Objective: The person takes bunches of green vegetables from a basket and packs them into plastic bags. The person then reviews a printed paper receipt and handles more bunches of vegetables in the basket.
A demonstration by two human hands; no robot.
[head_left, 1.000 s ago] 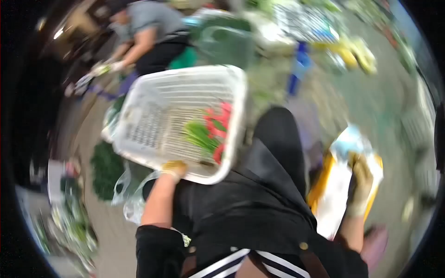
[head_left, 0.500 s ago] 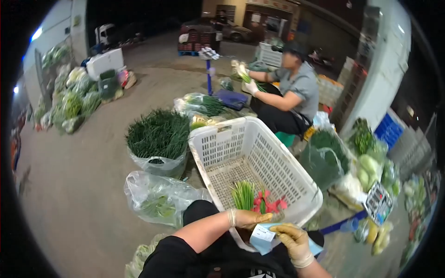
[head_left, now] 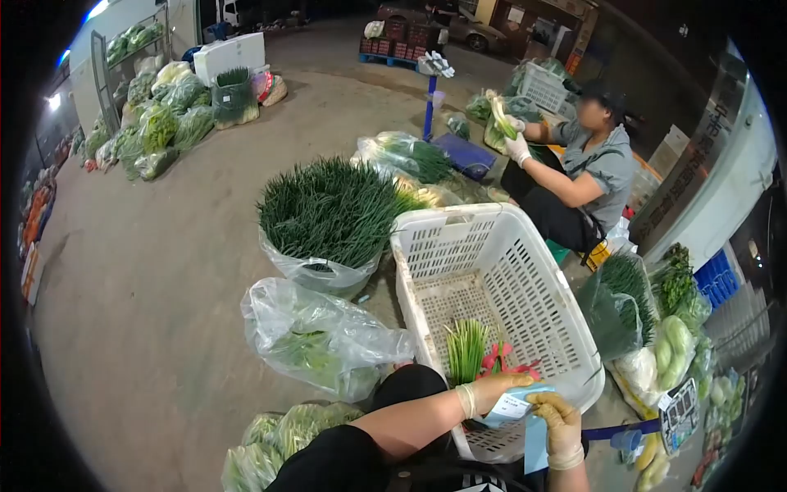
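Observation:
My left hand (head_left: 496, 391), in a yellowish glove, pinches a light blue strip with a white printed label (head_left: 510, 406) over the near end of a white crate. My right hand (head_left: 560, 420), gloved too, is closed on the same blue strip just to the right, and a length of it hangs below the fingers. Inside the white crate (head_left: 537, 299), a bundle of green stalks (head_left: 467, 351) and some red pieces (head_left: 502, 357) lie beside my left hand.
A co-worker (head_left: 602, 168) sits beyond the crate, holding pale-stemmed greens (head_left: 500, 115). Left of the crate are a bag of dark green stalks (head_left: 328, 213) and a clear plastic bag (head_left: 316, 336). A scale on a blue post (head_left: 679, 416) stands at the right.
The view has shifted, so the crate and co-worker appear farther right. Both hands still hold the blue strip, and more of it now hangs down under my right hand.

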